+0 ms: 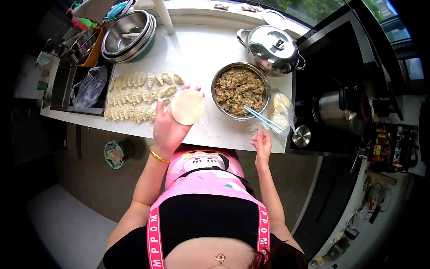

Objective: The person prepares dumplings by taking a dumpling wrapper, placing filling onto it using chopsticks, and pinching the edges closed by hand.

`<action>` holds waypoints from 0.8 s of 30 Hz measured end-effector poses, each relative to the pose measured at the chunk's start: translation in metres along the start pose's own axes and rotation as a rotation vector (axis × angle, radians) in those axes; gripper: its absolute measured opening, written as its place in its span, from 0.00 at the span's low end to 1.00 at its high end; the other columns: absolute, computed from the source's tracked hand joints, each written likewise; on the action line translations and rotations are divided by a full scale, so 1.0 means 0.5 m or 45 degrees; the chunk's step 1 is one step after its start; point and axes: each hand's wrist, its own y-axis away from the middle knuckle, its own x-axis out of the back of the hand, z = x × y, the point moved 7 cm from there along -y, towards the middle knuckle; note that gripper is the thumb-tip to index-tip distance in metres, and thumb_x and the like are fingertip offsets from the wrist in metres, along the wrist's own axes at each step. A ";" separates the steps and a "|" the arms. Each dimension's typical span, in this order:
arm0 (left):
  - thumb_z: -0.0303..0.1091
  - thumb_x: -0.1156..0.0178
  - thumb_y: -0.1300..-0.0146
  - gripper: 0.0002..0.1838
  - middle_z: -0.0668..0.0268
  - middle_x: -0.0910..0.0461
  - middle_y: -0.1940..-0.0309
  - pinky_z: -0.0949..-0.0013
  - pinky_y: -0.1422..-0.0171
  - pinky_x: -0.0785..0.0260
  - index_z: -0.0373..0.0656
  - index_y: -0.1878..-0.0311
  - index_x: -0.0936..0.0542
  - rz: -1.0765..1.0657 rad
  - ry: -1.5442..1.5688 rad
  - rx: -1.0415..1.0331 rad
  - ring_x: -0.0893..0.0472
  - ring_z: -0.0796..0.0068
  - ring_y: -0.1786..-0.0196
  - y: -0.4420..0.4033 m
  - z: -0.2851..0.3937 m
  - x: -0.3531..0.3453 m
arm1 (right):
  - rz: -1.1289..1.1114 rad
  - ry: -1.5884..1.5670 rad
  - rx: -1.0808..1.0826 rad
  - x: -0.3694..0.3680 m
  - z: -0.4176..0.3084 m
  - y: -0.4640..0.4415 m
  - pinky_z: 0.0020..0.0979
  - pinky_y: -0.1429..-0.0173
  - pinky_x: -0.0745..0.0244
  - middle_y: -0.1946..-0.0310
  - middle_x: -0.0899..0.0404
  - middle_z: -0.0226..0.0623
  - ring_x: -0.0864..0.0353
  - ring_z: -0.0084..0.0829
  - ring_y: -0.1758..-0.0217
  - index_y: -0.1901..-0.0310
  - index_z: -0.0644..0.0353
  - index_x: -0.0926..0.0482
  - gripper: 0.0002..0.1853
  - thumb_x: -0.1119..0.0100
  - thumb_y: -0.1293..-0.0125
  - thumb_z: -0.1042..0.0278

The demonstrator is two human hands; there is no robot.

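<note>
A round, flat dumpling wrapper [188, 107] rests on the fingers of my left hand [169, 131], which is raised over the counter's front edge with the thumb spread to one side. My right hand [262, 142] hovers at the counter edge, fingers loosely curled and apart, with nothing seen in it. Just beyond it, light blue chopsticks [264, 120] lean on the rim of a steel bowl of minced filling [239, 89]. Several rows of folded dumplings [134, 99] lie left of my left hand. Right of the bowl, more wrappers [281, 104] sit in a clear plastic bag.
A lidded steel pot [274, 47] stands behind the filling bowl. Nested steel basins [127, 36] are at the back left, near a sink holding a plastic bag [89, 87]. On the right is a dark cooktop with another pot [336, 110] and a small steel bowl [302, 136].
</note>
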 end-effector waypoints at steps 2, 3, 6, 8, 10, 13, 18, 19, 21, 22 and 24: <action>0.60 0.74 0.26 0.40 0.45 0.49 0.25 0.53 0.19 0.57 0.34 0.26 0.48 -0.028 -0.015 0.010 0.49 0.48 0.23 0.003 -0.001 0.010 | 0.017 -0.005 0.128 -0.003 -0.016 -0.036 0.22 0.65 0.23 0.58 0.27 0.33 0.24 0.21 0.60 0.36 0.66 0.36 0.28 0.38 0.32 0.64; 0.60 0.74 0.26 0.40 0.45 0.50 0.25 0.53 0.19 0.57 0.34 0.26 0.48 -0.010 0.000 0.035 0.50 0.48 0.23 0.004 -0.004 0.014 | 0.032 0.068 0.317 -0.013 -0.040 -0.057 0.22 0.69 0.24 0.61 0.27 0.32 0.24 0.20 0.63 0.39 0.66 0.32 0.24 0.39 0.31 0.65; 0.61 0.74 0.26 0.40 0.45 0.51 0.25 0.53 0.19 0.57 0.34 0.25 0.49 0.009 0.035 0.078 0.50 0.49 0.22 0.007 -0.017 0.022 | -0.051 0.288 0.460 -0.034 -0.089 -0.123 0.21 0.77 0.27 0.67 0.27 0.31 0.25 0.19 0.72 0.49 0.66 0.23 0.14 0.41 0.31 0.65; 0.61 0.74 0.26 0.40 0.45 0.51 0.25 0.53 0.19 0.57 0.34 0.25 0.49 0.009 0.064 0.100 0.51 0.49 0.22 0.008 -0.023 0.024 | -0.148 0.443 0.414 -0.057 -0.127 -0.136 0.21 0.80 0.29 0.70 0.27 0.30 0.26 0.18 0.77 0.56 0.66 0.19 0.11 0.42 0.30 0.66; 0.61 0.74 0.26 0.41 0.45 0.51 0.25 0.53 0.19 0.57 0.34 0.25 0.50 0.016 0.044 0.087 0.51 0.49 0.22 0.009 -0.025 0.025 | -0.201 0.513 0.531 -0.080 -0.201 -0.117 0.21 0.82 0.31 0.74 0.28 0.31 0.28 0.18 0.83 0.66 0.67 0.16 0.13 0.44 0.29 0.66; 0.61 0.74 0.26 0.41 0.45 0.51 0.25 0.53 0.19 0.56 0.34 0.25 0.50 0.003 0.051 0.071 0.50 0.49 0.22 0.010 -0.021 0.025 | -0.235 0.558 0.601 -0.064 -0.286 -0.072 0.21 0.80 0.27 0.72 0.26 0.33 0.23 0.20 0.80 0.65 0.69 0.18 0.10 0.43 0.31 0.71; 0.62 0.75 0.26 0.41 0.46 0.49 0.25 0.53 0.20 0.56 0.35 0.25 0.49 0.027 0.024 0.049 0.49 0.49 0.23 0.015 -0.013 0.035 | -0.170 0.494 0.568 -0.024 -0.285 -0.073 0.22 0.76 0.23 0.68 0.23 0.35 0.20 0.22 0.77 0.65 0.71 0.19 0.07 0.42 0.33 0.74; 0.63 0.76 0.27 0.42 0.46 0.48 0.26 0.54 0.20 0.55 0.35 0.26 0.48 0.040 0.026 0.051 0.48 0.50 0.23 0.015 -0.013 0.036 | -0.170 0.472 0.546 -0.026 -0.281 -0.073 0.23 0.75 0.22 0.68 0.22 0.36 0.19 0.23 0.77 0.65 0.71 0.19 0.08 0.43 0.32 0.75; 0.63 0.76 0.27 0.42 0.47 0.48 0.26 0.54 0.20 0.55 0.35 0.26 0.48 0.040 0.039 0.048 0.48 0.50 0.23 0.017 -0.012 0.039 | -0.142 0.442 0.540 -0.026 -0.269 -0.076 0.23 0.74 0.21 0.69 0.21 0.36 0.19 0.23 0.77 0.65 0.72 0.19 0.08 0.43 0.32 0.75; 0.64 0.76 0.27 0.42 0.47 0.48 0.26 0.54 0.20 0.55 0.35 0.26 0.48 0.040 0.050 0.048 0.47 0.50 0.23 0.018 -0.012 0.040 | -0.109 0.411 0.532 -0.021 -0.259 -0.080 0.23 0.74 0.21 0.70 0.20 0.37 0.18 0.24 0.77 0.65 0.72 0.19 0.08 0.43 0.32 0.75; 0.64 0.76 0.27 0.42 0.47 0.48 0.26 0.54 0.20 0.54 0.35 0.26 0.48 0.061 0.041 0.046 0.47 0.49 0.23 0.019 -0.012 0.044 | -0.059 0.363 0.570 -0.014 -0.227 -0.103 0.23 0.72 0.20 0.72 0.19 0.38 0.17 0.25 0.77 0.65 0.73 0.19 0.09 0.42 0.31 0.74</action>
